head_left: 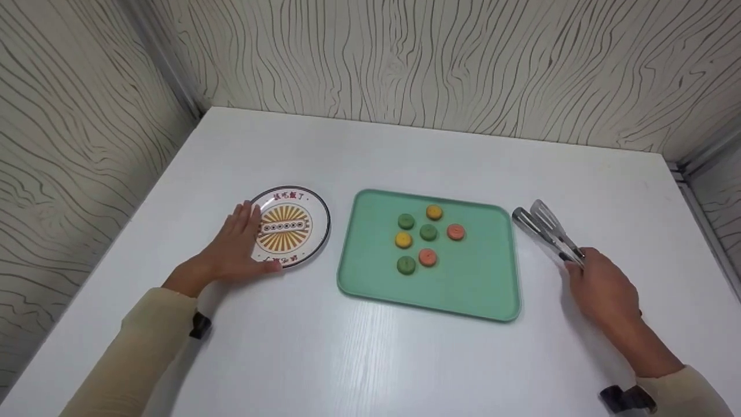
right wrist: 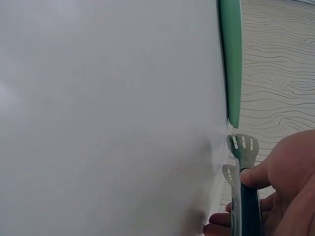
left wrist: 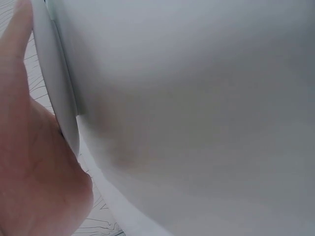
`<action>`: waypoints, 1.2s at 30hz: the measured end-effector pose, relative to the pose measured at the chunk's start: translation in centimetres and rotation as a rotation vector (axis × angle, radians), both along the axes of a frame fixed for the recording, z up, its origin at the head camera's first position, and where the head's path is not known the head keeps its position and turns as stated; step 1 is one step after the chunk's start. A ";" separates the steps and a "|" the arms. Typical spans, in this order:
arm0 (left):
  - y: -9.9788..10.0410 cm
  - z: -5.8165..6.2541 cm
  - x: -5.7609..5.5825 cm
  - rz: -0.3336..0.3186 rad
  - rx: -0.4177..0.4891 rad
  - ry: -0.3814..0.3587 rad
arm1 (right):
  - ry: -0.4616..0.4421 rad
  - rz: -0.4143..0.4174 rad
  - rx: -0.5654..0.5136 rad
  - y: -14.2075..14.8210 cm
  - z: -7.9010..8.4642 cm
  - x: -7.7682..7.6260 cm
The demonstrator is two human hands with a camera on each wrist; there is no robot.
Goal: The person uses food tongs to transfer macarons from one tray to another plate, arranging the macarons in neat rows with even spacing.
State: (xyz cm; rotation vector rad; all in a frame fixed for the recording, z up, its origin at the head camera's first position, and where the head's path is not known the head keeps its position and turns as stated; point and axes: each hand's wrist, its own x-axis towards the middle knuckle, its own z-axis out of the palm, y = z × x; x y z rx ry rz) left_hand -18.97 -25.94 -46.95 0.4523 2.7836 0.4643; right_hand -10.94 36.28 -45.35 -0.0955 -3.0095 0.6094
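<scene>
My left hand (head_left: 234,246) rests against the left side of a round white plate (head_left: 320,246) with a dark rim and a yellow sunburst print. Its fingers lie fairly straight on the rim, and the thumb reaches along the front edge. From the left wrist, the plate (left wrist: 54,83) shows edge-on beside the hand. On the right, my right hand (head_left: 605,286) holds metal food tongs (head_left: 547,226), their slotted tips spread apart near the green tray (head_left: 463,295). In the right wrist view, the thumb presses the dark handle of the tongs (right wrist: 250,206).
Small round macaron-like pieces lie in the tray: several in all, green (head_left: 406,265), yellow (head_left: 434,212) and pink (head_left: 455,231). The white table (head_left: 347,359) meets wood-patterned walls (head_left: 393,63) at the back and sides.
</scene>
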 end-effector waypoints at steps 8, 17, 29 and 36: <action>0.1 0.1 0.2 -0.002 0.017 0.005 | 0.045 -0.010 -0.003 -0.2 0.3 0.0; 0.1 0.4 0.2 -0.011 0.009 0.019 | 0.122 -0.021 -0.005 -0.5 0.3 -0.2; 0.1 0.2 0.0 -0.009 0.001 0.017 | 0.138 -0.017 -0.016 -1.0 0.3 -0.2; 0.1 0.2 0.1 -0.008 0.007 0.013 | 0.178 0.014 -0.008 -1.1 0.3 -0.2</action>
